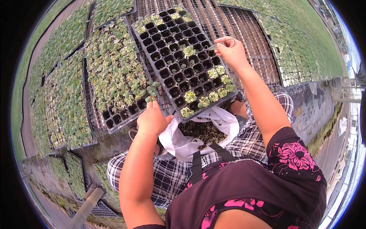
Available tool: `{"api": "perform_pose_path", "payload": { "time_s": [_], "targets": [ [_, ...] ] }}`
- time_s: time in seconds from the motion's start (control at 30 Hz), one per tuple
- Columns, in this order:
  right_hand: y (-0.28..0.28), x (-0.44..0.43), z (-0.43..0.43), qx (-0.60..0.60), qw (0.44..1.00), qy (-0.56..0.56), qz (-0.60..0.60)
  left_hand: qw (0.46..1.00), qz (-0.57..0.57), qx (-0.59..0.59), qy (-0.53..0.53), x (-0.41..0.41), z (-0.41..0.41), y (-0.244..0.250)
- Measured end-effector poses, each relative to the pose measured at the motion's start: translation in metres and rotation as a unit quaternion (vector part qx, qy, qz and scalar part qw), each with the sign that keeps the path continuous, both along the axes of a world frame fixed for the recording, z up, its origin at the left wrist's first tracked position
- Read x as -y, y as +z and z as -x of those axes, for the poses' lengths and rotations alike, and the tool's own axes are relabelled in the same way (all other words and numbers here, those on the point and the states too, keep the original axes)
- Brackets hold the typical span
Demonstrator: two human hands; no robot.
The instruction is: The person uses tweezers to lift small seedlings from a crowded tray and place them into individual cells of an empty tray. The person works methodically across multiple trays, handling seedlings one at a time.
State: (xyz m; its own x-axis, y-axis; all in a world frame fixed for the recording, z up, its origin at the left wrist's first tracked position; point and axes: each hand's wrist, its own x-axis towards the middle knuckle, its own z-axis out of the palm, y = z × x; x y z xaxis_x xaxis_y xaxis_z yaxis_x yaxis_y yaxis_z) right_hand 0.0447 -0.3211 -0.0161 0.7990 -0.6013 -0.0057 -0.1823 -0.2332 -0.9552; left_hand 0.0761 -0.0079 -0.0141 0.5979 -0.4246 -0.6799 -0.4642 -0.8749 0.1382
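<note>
A black plastic seedling tray (180, 86) lies tilted before me, with many cells holding no leafy plant and seedlings mainly along its edges. My right hand (232, 53) pinches metal tweezers (212, 48), their tips over the tray's right side. My left hand (153, 118) is at the near right corner of a fuller seedling tray (120, 126), its fingertips at a small green seedling (151, 91); whether they grip it I cannot tell. Several cells along that tray's near edge show dark. Below the middle tray, a white sack (171, 140) stands folded back around dark loose soil (201, 131).
More trays of seedlings (75, 114) spread at the left, and others (294, 51) at the right. A slatted, grid-like bench surface (246, 37) shows beyond the middle tray. My knees in checked trousers flank the sack. A pipe (87, 204) stands at the lower left.
</note>
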Motion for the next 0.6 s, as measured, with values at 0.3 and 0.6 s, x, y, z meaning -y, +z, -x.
{"api": "perform_pose_path", "payload": {
  "time_s": [0.3, 0.6],
  "targets": [
    [0.001, 0.011, -0.047, -0.087, 0.993, 0.058, 0.061, 0.993, 0.084, -0.027, -0.076, 0.016, 0.022, 0.007],
    [-0.016, 0.009, -0.073, -0.196, 0.977, 0.075, -0.03, 0.988, 0.097, -0.051, -0.11, 0.023, 0.023, 0.001]
  ]
}}
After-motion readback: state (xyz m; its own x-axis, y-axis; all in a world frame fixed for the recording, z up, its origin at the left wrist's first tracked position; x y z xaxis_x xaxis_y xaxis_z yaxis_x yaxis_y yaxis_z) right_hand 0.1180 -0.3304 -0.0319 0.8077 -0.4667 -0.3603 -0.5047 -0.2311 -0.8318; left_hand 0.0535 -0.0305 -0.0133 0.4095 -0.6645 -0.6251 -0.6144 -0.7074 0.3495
